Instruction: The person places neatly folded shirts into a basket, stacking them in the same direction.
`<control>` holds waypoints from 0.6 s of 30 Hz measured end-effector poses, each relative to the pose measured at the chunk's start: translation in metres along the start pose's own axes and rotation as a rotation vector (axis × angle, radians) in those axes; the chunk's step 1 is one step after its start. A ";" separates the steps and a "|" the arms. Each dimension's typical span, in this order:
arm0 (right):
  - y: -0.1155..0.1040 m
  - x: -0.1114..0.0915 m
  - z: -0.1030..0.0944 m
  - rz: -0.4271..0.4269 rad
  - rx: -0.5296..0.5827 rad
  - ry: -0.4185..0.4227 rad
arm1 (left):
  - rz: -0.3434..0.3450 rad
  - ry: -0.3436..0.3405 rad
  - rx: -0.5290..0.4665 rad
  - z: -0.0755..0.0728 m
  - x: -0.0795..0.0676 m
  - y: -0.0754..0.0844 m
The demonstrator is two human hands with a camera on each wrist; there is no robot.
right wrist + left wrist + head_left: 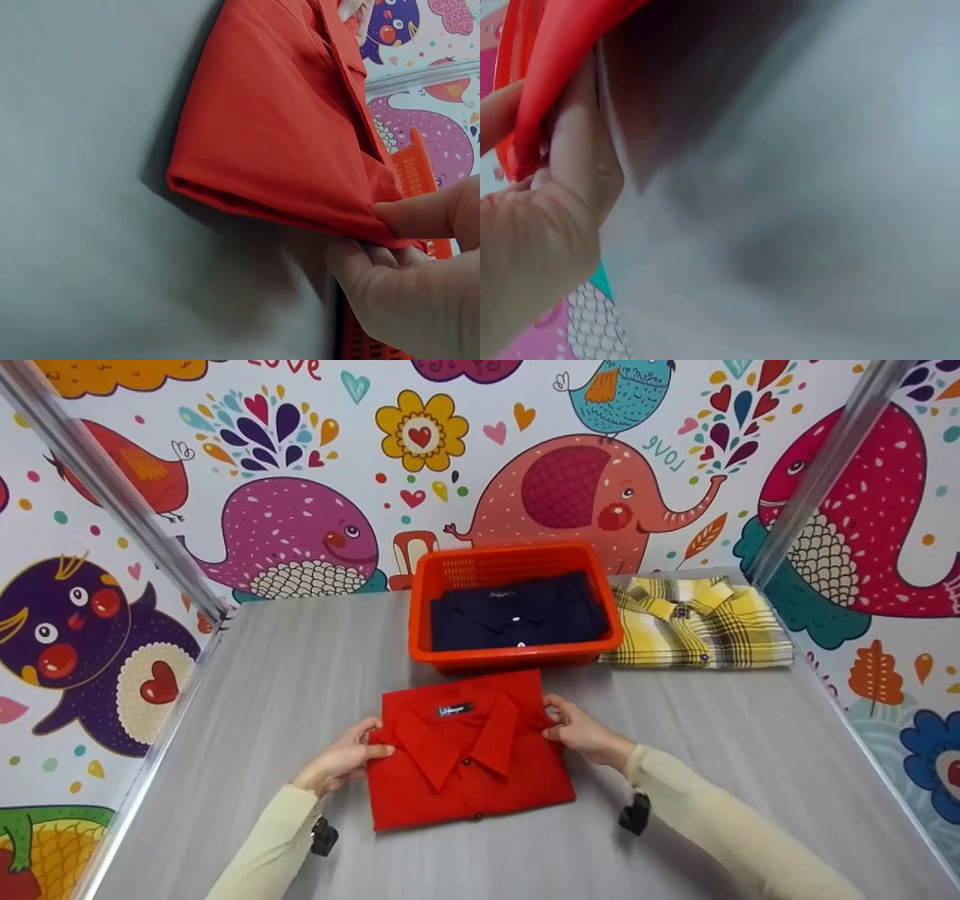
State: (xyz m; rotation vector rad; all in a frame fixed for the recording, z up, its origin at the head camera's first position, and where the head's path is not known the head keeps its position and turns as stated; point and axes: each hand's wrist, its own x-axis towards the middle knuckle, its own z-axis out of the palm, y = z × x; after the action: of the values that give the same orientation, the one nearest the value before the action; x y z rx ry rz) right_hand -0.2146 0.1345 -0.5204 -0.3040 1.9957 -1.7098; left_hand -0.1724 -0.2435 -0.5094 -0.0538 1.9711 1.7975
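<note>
The folded red shirt sits just above the grey table, near side of the orange basket, collar pointing far; its long axis is hard to judge. I can't read its neck label. Left hand and right hand pinch opposite edges, thumbs uppermost.

A grey, faintly streaked table meets a white back wall printed with a purple whale, a pink elephant and a yellow flower. Cartoon animals also cover the left wall and right wall; metal strips line the corners.
</note>
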 end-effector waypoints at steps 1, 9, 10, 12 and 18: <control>0.000 -0.003 -0.003 -0.003 -0.004 0.000 | 0.007 -0.005 -0.003 0.003 0.001 0.001; -0.004 -0.025 -0.025 -0.002 -0.060 0.054 | 0.083 -0.025 -0.014 0.026 0.014 0.007; -0.004 -0.028 -0.027 -0.004 -0.064 0.066 | 0.089 -0.030 -0.017 0.029 0.016 0.008; -0.004 -0.033 -0.032 -0.019 -0.077 0.088 | 0.095 -0.036 -0.025 0.034 0.018 0.010; -0.002 -0.045 -0.042 -0.087 -0.074 0.107 | 0.155 -0.032 0.033 0.047 0.024 0.015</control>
State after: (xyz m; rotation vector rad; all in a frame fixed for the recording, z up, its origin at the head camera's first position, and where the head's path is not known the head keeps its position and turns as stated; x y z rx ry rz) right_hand -0.1974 0.1916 -0.5051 -0.3357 2.1555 -1.7404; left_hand -0.1840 -0.1900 -0.5059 0.1408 2.0300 1.8482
